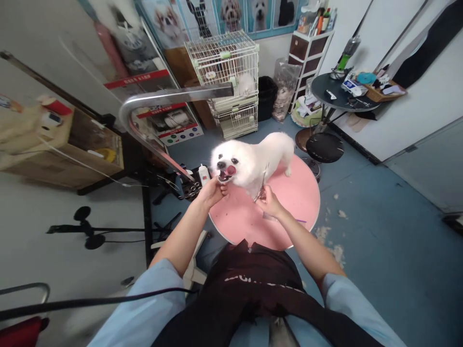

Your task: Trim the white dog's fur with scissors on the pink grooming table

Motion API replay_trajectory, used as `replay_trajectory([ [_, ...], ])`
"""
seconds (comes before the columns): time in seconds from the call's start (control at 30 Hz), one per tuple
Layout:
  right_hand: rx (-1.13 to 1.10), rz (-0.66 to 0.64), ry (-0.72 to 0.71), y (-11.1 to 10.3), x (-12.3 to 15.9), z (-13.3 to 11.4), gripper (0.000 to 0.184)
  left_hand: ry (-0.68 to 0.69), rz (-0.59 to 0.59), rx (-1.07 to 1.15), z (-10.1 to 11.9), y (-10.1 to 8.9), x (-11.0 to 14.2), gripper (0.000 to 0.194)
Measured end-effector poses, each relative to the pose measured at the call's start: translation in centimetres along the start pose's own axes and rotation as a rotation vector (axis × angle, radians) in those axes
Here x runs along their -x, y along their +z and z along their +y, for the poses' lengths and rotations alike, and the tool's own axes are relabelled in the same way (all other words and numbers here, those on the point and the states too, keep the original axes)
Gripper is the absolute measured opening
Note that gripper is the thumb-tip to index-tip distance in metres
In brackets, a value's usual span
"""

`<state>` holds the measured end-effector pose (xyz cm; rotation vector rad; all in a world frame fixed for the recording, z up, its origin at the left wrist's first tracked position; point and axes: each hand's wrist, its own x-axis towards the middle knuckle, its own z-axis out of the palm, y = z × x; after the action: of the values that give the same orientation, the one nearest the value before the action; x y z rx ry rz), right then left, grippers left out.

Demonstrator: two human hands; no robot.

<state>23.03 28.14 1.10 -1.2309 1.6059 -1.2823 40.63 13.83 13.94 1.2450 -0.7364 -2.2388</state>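
Observation:
A white fluffy dog [267, 152] stands on a round pink grooming table [246, 221], its head toward me and its tongue out. At its chin is my left hand [214, 192], fingers curled under the jaw against the fur. My right hand [269, 202] is closed around the handles of scissors [262, 185], whose blades point up beside the dog's neck and chest. Below that hand a comb with a purple edge [301, 221] lies on the pink top, partly hidden by my forearm.
A bent metal grooming arm [177, 96] rises at the table's left. Several scissors [191, 192] and a white bottle [204, 174] sit beside it. Behind stand a wire cage [226, 67] and a black stool [324, 147]. A dark round table [343, 94] holds tools. Fur clumps [338, 253] lie on the floor.

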Motion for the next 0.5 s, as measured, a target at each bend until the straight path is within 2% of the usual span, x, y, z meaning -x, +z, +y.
replay_trajectory([
  [0.13,0.021,0.026,0.014,1.5,0.3,0.9,0.040,0.010,-0.013,0.020,0.1,0.2,0.2,0.021],
  [0.2,0.015,0.032,0.040,1.8,0.3,1.1,0.041,0.005,-0.005,0.036,0.2,0.5,0.5,0.021],
  [0.33,0.029,0.050,0.006,2.3,0.2,1.1,0.044,-0.013,-0.002,0.059,0.5,0.8,0.8,0.025],
  [0.5,0.006,0.076,0.042,3.0,0.2,1.2,0.044,-0.032,-0.028,0.027,0.3,0.5,0.3,0.022],
])
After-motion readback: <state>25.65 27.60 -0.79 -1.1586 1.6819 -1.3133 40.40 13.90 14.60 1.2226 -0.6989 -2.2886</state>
